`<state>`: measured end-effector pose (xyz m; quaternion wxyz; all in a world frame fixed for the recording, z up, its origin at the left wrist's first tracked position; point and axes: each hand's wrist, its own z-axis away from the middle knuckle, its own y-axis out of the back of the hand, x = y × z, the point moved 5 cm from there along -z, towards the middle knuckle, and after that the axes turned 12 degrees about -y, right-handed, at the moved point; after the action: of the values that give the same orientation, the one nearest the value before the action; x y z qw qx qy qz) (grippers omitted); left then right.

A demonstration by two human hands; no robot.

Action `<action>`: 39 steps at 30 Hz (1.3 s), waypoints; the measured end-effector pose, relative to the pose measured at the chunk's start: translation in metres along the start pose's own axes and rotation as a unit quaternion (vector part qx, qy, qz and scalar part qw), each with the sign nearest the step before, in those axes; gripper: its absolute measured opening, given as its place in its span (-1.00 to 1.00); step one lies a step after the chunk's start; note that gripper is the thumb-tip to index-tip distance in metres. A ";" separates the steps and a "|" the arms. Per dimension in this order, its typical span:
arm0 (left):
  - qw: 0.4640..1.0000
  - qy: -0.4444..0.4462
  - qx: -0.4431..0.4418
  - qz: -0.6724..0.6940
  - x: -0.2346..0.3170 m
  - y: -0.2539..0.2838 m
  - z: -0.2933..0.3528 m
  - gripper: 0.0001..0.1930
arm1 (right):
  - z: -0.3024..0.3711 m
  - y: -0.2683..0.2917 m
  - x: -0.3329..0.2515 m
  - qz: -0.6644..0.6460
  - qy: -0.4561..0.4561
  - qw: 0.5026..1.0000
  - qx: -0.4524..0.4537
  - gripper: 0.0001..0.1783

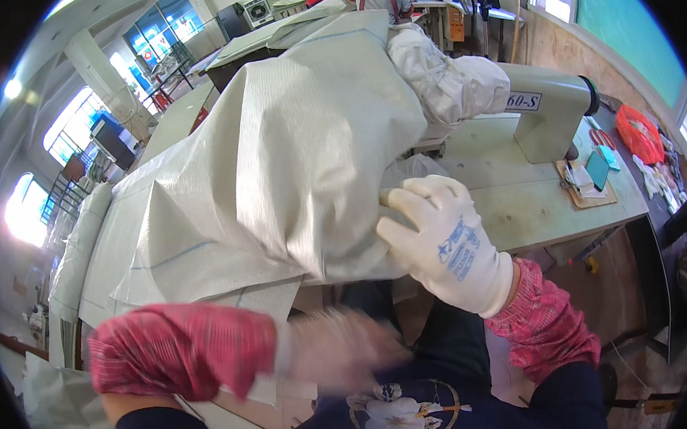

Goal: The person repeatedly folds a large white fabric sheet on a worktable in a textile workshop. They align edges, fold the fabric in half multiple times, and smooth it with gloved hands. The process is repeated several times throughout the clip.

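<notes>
A large white woven plastic sheet [307, 145] with thin blue lines lies in big folds before me, draped over the work table. My right hand [445, 239], in a white glove with blue print, has its fingers curled on the sheet's right edge. Lower down, in front of my body, my left hand [345, 348] is smeared by motion, so its fingers cannot be made out. It appears apart from the sheet. Beyond my right hand stands a beige sewing machine [563, 111]; bunched white material [450, 79] covers its left part. The needle area is hidden.
The pale green table [492, 180] carries a clipboard [593, 189] with a green phone-like object [598, 169] on its right side. A red plastic bag [641, 134] lies farther right. White rolled material [79, 253] stands at the left. Two people are in the background.
</notes>
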<state>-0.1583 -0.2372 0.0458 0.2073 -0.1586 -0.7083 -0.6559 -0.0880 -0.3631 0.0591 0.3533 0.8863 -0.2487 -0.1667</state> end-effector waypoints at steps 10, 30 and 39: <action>0.920 0.301 -0.158 0.194 -0.043 -0.015 0.000 -0.74 | 0.096 -0.152 -0.022 -0.256 -0.084 0.889 -0.370 -0.76; 0.957 0.239 0.062 -0.155 -0.196 -0.051 0.020 -0.44 | 0.159 -0.106 0.065 -0.464 -0.693 0.541 -0.111 -0.52; 0.956 0.157 0.041 -0.245 -0.196 -0.076 0.025 -0.46 | 0.181 -0.168 0.036 -0.490 -0.653 0.575 -0.058 -0.63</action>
<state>-0.0285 -0.2103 -0.1198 0.1548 0.1329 -0.7102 -0.6738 -0.0896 -0.3764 -0.1899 0.0109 0.5023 0.0699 -0.8618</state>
